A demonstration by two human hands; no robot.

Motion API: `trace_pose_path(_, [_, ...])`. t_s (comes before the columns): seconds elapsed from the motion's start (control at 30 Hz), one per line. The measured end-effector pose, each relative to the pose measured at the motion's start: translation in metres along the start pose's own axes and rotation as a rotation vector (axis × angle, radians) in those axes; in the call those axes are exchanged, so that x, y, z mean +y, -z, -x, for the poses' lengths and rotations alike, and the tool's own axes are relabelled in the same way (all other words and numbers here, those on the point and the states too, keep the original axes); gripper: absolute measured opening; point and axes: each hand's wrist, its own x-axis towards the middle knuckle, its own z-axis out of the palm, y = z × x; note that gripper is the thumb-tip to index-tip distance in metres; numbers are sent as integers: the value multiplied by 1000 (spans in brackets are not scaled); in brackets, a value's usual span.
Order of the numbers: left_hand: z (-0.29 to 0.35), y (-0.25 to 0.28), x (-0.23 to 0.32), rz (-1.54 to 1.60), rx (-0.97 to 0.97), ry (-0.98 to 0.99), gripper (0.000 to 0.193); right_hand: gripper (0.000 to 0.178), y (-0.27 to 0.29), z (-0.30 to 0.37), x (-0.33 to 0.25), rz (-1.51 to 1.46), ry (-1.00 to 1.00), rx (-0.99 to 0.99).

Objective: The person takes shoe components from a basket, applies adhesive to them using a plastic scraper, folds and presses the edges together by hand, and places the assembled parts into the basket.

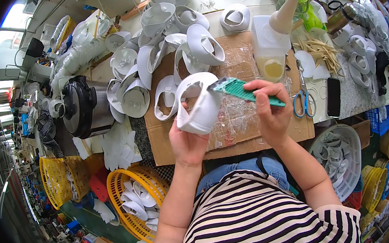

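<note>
My left hand [188, 142] holds a white, curved, hollow piece [202, 108] that looks like a shoe upper, with its opening tilted upward. In my right hand [271, 111] is a brush [247, 92] with a green ridged handle, pinched between thumb and fingers. Its dark bristle end meets the upper rim of the white piece. Both hands are over a worn sheet of cardboard [247, 123] smeared with whitish residue. Another white piece [167, 96] lies just left of the held one, and a similar piece [204, 44] rests beyond it.
A translucent container [270, 42] with yellowish liquid stands at the cardboard's far right. Scissors [303, 98] and a phone [333, 97] lie farther right. A lidded pot [89, 106] stands on the left. Below the table are a yellow basket [117, 203] and a white basket [353, 152] holding white pieces.
</note>
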Motion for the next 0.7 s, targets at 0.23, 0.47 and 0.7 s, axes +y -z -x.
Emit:
trace_pose_path(0.23, [12, 17, 50, -715, -132, -475, 30, 19, 30, 1, 2, -70, -217, 114])
trace_pose_path(0.47, [63, 76, 104, -854, 156, -666, 25, 27, 114, -14, 45, 458, -250, 313])
trace_pose_path(0.7, [79, 121, 110, -830, 333, -694, 28, 24, 121, -25, 84, 606, -214, 154])
